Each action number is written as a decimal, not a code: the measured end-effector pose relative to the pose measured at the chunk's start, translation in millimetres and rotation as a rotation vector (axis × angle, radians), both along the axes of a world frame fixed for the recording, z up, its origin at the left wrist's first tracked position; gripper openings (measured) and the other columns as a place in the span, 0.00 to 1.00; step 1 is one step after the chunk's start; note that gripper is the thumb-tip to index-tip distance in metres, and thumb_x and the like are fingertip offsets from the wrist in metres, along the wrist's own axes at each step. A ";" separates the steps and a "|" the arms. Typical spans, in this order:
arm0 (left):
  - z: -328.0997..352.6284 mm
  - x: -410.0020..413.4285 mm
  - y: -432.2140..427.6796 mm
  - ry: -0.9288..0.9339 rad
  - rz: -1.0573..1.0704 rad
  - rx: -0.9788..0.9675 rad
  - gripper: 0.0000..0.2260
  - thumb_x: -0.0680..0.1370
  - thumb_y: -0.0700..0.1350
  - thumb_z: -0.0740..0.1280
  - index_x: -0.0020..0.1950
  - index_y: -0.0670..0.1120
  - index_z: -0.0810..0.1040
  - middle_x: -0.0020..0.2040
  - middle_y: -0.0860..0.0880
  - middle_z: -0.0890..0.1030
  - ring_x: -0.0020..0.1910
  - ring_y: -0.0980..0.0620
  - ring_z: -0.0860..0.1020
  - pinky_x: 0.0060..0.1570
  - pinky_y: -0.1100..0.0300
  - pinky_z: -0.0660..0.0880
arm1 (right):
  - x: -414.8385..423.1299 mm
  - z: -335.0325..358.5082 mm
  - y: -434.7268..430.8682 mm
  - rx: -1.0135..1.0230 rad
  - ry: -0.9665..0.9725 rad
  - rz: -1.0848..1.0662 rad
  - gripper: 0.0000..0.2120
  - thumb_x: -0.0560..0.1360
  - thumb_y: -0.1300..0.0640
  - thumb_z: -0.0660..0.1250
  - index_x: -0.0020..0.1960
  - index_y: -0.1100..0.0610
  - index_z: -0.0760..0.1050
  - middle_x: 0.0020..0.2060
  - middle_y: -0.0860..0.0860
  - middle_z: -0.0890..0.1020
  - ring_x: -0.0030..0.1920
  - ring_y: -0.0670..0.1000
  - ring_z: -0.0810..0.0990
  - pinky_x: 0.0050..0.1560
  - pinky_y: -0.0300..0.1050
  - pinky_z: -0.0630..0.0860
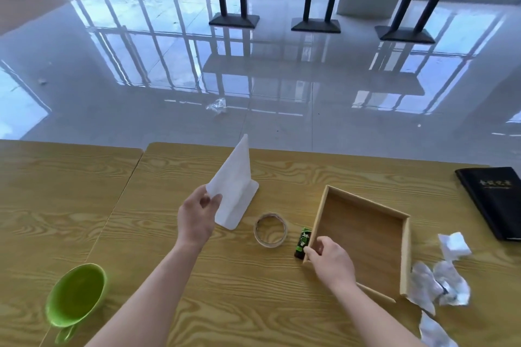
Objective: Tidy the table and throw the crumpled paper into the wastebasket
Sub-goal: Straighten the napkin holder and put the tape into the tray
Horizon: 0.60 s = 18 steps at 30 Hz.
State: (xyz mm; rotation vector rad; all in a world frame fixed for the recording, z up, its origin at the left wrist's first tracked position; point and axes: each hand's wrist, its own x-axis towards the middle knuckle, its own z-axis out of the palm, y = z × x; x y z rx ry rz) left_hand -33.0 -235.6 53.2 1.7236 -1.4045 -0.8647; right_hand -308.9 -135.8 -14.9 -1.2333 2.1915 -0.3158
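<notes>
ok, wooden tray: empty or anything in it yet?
Empty. The wooden tray shows only its bare bottom; the small green bottle lies outside against its left wall, where the right hand grips the rim.

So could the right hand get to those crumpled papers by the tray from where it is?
Probably yes. The right hand grips the near left corner of the wooden tray, and the crumpled papers lie just past the tray's right wall. It would have to let go and pass over the empty tray; nothing else blocks it.

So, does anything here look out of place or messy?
Yes. Crumpled paper lies loose on the table right of the wooden tray, not in any wastebasket. A clear crumpled wrapper lies on the floor beyond the table. Nothing looks spilled or broken.
</notes>
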 end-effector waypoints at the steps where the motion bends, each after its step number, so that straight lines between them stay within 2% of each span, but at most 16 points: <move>1: 0.3 -2.3 0.7 -0.028 0.001 0.001 0.08 0.77 0.48 0.70 0.39 0.57 0.76 0.36 0.46 0.79 0.33 0.51 0.76 0.34 0.55 0.72 | 0.4 -0.2 -1.7 0.011 0.004 0.010 0.21 0.76 0.40 0.64 0.64 0.51 0.73 0.54 0.49 0.82 0.52 0.53 0.80 0.44 0.46 0.73; 4: 0.6 -7.6 2.0 -0.081 0.023 0.012 0.06 0.77 0.44 0.69 0.40 0.45 0.79 0.37 0.45 0.81 0.39 0.44 0.79 0.38 0.47 0.76 | 2.2 1.0 -5.8 0.052 0.038 0.035 0.20 0.76 0.38 0.64 0.60 0.50 0.72 0.51 0.49 0.83 0.51 0.54 0.80 0.41 0.46 0.71; 6: -0.4 -8.8 5.1 -0.130 0.018 -0.022 0.06 0.76 0.41 0.68 0.40 0.41 0.79 0.38 0.44 0.80 0.39 0.43 0.79 0.37 0.48 0.75 | 3.8 2.4 -6.7 0.078 0.070 0.040 0.18 0.77 0.40 0.63 0.59 0.51 0.71 0.52 0.51 0.83 0.50 0.55 0.80 0.41 0.46 0.70; 8: -0.8 -8.5 13.0 -0.164 -0.003 -0.073 0.02 0.75 0.38 0.69 0.43 0.41 0.81 0.38 0.47 0.79 0.37 0.48 0.79 0.35 0.54 0.74 | 5.1 3.0 -5.2 0.102 0.080 0.045 0.14 0.77 0.42 0.63 0.56 0.51 0.70 0.49 0.50 0.82 0.46 0.55 0.78 0.40 0.47 0.71; 9: -0.3 -8.1 18.7 -0.184 -0.015 -0.099 0.03 0.75 0.37 0.69 0.47 0.42 0.82 0.38 0.49 0.79 0.36 0.54 0.78 0.34 0.59 0.72 | 6.1 2.5 -3.3 0.110 0.080 0.043 0.12 0.77 0.44 0.62 0.54 0.51 0.69 0.46 0.49 0.80 0.43 0.54 0.77 0.39 0.47 0.71; 10: -1.0 -7.2 24.7 -0.207 -0.030 -0.123 0.08 0.74 0.37 0.70 0.52 0.43 0.82 0.38 0.51 0.78 0.35 0.60 0.77 0.33 0.64 0.70 | 7.5 2.0 -0.6 0.116 0.081 0.039 0.10 0.76 0.45 0.62 0.52 0.50 0.68 0.43 0.48 0.79 0.42 0.53 0.76 0.38 0.47 0.72; 12: -3.6 -4.0 35.9 -0.221 -0.086 -0.156 0.17 0.73 0.36 0.71 0.62 0.46 0.80 0.39 0.53 0.78 0.37 0.65 0.76 0.35 0.69 0.67 | 12.6 1.1 6.2 0.126 0.092 0.037 0.08 0.76 0.47 0.62 0.50 0.50 0.66 0.40 0.47 0.77 0.40 0.52 0.77 0.36 0.47 0.71; 15: -3.7 -2.5 45.2 -0.217 -0.187 -0.145 0.22 0.73 0.37 0.71 0.65 0.51 0.78 0.44 0.55 0.79 0.40 0.61 0.77 0.37 0.66 0.69 | 23.5 -0.9 14.9 0.117 0.093 0.037 0.08 0.76 0.49 0.62 0.49 0.51 0.66 0.40 0.47 0.77 0.40 0.52 0.77 0.36 0.47 0.71; 18: -1.3 -6.6 49.8 -0.202 -0.213 -0.139 0.23 0.73 0.37 0.70 0.65 0.53 0.77 0.40 0.58 0.77 0.40 0.61 0.77 0.36 0.68 0.68 | 35.3 0.1 15.7 0.106 0.080 0.049 0.07 0.77 0.50 0.62 0.48 0.51 0.66 0.40 0.48 0.77 0.39 0.51 0.77 0.36 0.47 0.70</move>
